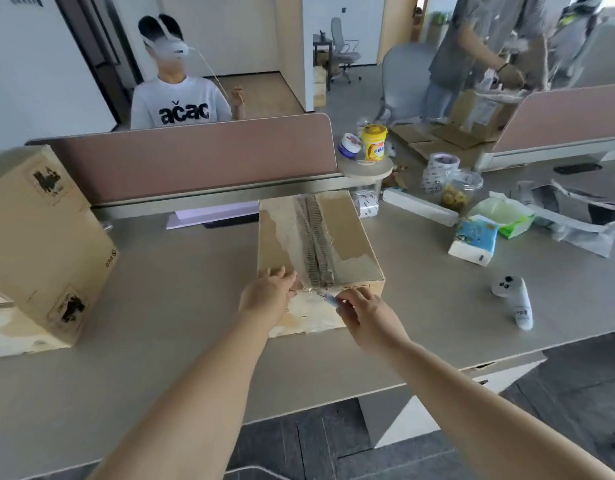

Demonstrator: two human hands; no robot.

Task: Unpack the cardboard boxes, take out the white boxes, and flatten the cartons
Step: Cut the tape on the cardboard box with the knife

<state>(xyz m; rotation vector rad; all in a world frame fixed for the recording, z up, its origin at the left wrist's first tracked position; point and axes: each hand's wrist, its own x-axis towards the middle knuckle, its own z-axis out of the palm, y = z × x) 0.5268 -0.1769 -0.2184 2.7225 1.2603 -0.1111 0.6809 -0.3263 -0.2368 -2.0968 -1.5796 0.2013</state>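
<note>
I'm at a long grey-beige desk (pixel 153 358), its far edge closed off by a low mauve partition (pixel 195 161). To the right a second partition (pixel 569 114) runs along another desk. Dark grey floor tiles (pixel 299 441) lie below me. Farther off stand a grey swivel chair (pixel 403 74), a white office chair (pixel 344 46) and plain white walls (pixel 29 71).

Black letters reading "ačac" run across the chest of the white T-shirt (pixel 183 112) at eleven o'clock. The yellow tub (pixel 374 143) at one o'clock has a printed label, and the large carton (pixel 39 244) at nine o'clock bears black stamps and a small side mark, all too blurred to read.
</note>
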